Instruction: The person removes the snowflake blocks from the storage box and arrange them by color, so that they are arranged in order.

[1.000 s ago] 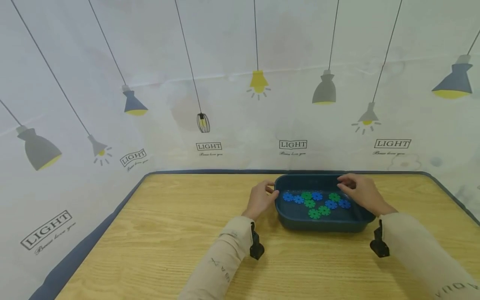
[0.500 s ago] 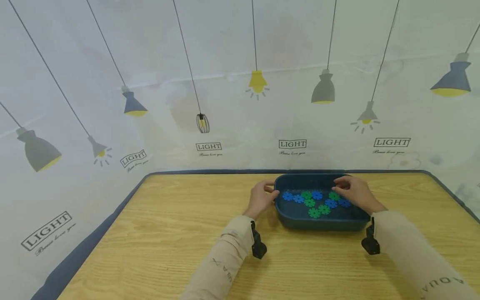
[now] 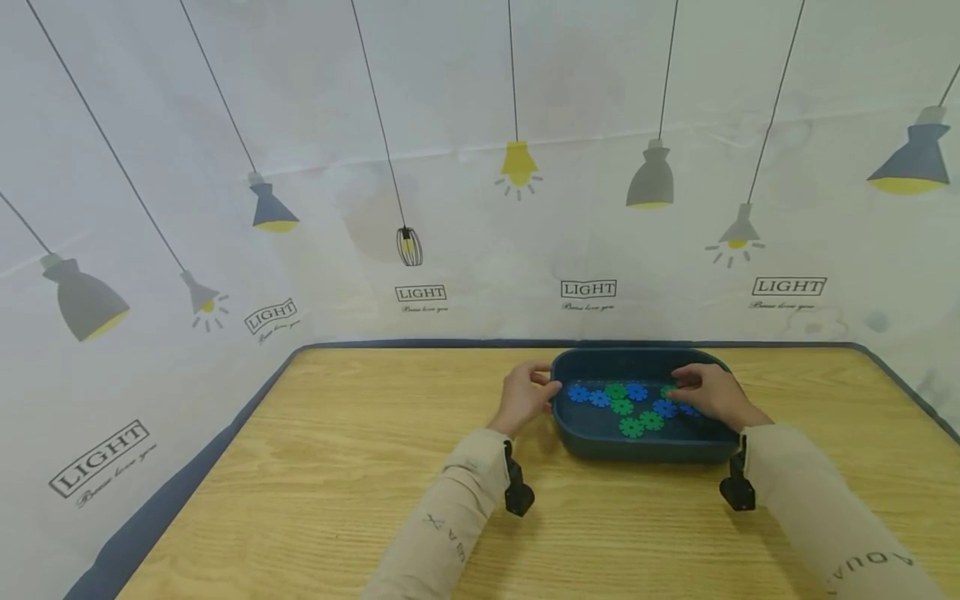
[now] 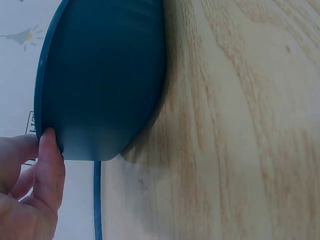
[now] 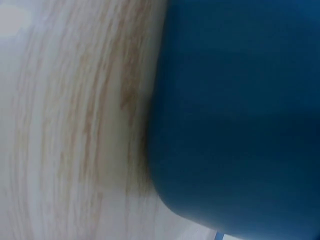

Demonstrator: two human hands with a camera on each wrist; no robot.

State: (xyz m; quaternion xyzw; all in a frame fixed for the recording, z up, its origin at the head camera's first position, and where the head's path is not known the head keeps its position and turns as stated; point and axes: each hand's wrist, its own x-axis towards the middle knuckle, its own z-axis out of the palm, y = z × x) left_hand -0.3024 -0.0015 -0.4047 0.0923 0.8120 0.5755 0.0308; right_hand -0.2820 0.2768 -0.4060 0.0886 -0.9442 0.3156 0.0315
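Note:
A dark teal plastic basin [image 3: 637, 450] stands on the wooden table by its far edge. Several blue and green snowflake-shaped plastic discs lie on its floor, among them a green disc [image 3: 632, 427] near the front and a blue disc [image 3: 577, 392] at the left. At the left rim, my left hand [image 3: 522, 395] pinches the basin's edge; the left wrist view shows its fingers [image 4: 48, 165] against the rim. My right hand [image 3: 716, 393] reaches over the right side, thumb and fingers apart just above a green disc, which it partly covers. The right wrist view shows only the basin's outer wall [image 5: 235, 125] and table.
The wooden table [image 3: 337, 467] spreads to the left and in front of the basin. A white sheet [image 3: 465, 192] printed with hanging lamps stands behind and at the sides. Each wrist bears a black camera mount [image 3: 517, 492].
My right hand has moved left and a little downward inside the basin, over the green disc at the right. The left hand stays at the rim, and the basin has not visibly moved.

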